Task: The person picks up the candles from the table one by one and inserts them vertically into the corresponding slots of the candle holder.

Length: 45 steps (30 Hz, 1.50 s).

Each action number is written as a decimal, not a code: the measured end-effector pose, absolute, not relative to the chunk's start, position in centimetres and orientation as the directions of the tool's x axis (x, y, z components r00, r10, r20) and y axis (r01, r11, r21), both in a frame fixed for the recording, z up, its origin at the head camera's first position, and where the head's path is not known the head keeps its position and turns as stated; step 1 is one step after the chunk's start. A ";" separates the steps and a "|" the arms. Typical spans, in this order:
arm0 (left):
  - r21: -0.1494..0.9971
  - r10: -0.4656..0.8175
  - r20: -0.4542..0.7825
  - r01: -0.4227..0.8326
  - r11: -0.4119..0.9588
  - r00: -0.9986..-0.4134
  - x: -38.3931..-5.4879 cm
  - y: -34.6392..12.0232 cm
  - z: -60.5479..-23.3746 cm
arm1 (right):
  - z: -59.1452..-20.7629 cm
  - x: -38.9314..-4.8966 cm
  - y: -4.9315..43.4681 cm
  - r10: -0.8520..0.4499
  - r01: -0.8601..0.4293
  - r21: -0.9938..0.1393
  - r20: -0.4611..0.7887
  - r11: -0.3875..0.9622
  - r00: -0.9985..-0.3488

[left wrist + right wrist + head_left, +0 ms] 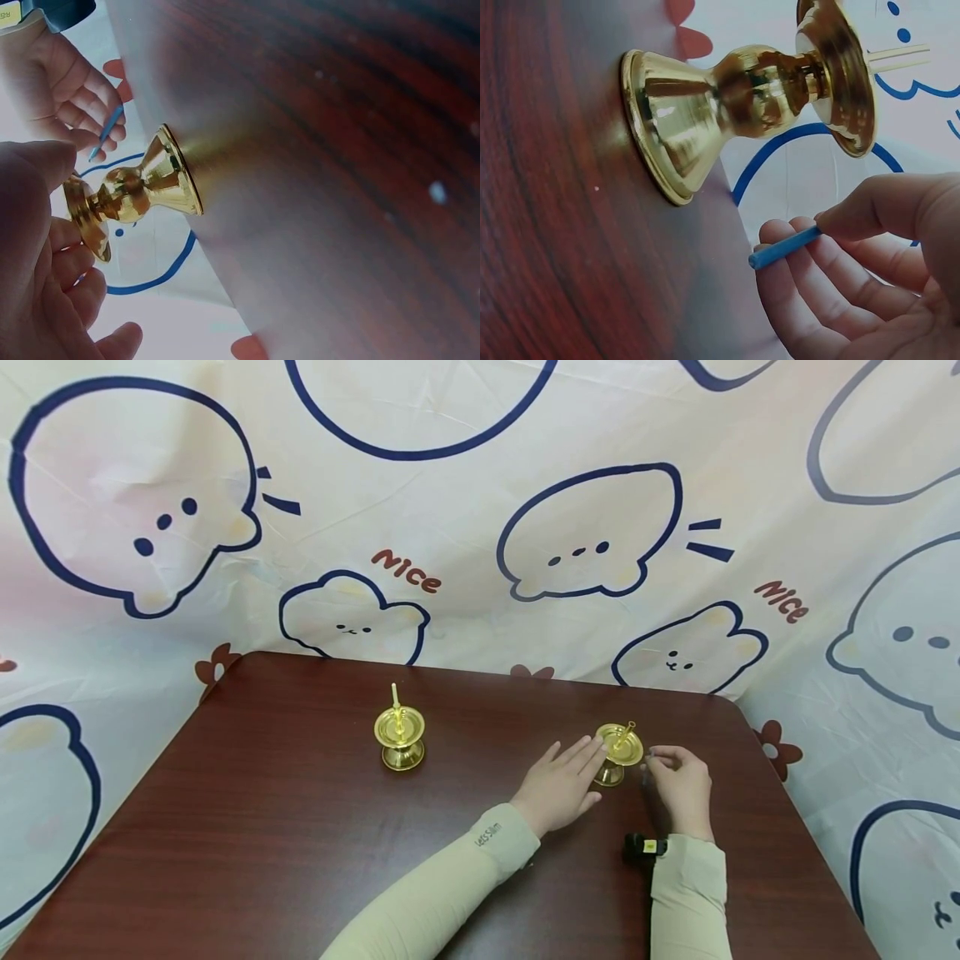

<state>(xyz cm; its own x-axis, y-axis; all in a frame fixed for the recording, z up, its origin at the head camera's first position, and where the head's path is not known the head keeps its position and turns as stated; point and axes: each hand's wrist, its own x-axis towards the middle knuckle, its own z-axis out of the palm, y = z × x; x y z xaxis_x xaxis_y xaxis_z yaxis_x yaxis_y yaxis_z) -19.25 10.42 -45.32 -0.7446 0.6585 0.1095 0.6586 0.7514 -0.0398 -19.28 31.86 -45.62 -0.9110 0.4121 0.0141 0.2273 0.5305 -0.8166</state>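
A brass candle holder (622, 748) stands upright on the table's right part, a narrow tube rising from its dish. Alongside its left, my left hand (561, 782) reaches with nearly straight fingers, the fingertips at the dish rim. In the left wrist view the thumb lies over one edge of the dish (96, 236). To the holder's right, my right hand (684, 789) pinches a short, thin blue candle (784, 248) between thumb and fingers, one end sticking out. That candle is beside the holder, lower than its dish in the right wrist view.
A second brass candle holder (402, 752), bearing a thin cream candle (395, 696), stands to the left. Both are on a dark red-brown wooden table (247, 827) with rounded far corners. A printed cloth (465, 527) hangs behind and along the sides.
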 end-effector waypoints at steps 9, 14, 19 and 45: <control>-0.045 0.659 0.119 0.659 0.751 -0.743 -19.3 10.4 -45.6 | -45.0 -19.1 31.7 0.419 0.199 -0.844 0.033 0.497 -0.907; -0.051 0.658 0.127 0.658 0.751 -0.742 -19.4 10.5 -45.7 | -44.8 -19.1 31.7 0.425 0.182 -0.857 0.047 0.482 -0.904; -0.052 0.658 0.128 0.657 0.752 -0.742 -19.3 10.5 -45.7 | -44.6 -19.1 31.6 0.429 0.172 -0.869 0.051 0.464 -0.902; -0.048 0.654 0.099 0.653 0.756 -0.750 -19.3 10.5 -45.7 | -43.7 -19.0 30.6 0.480 0.096 -0.864 0.179 0.494 -0.859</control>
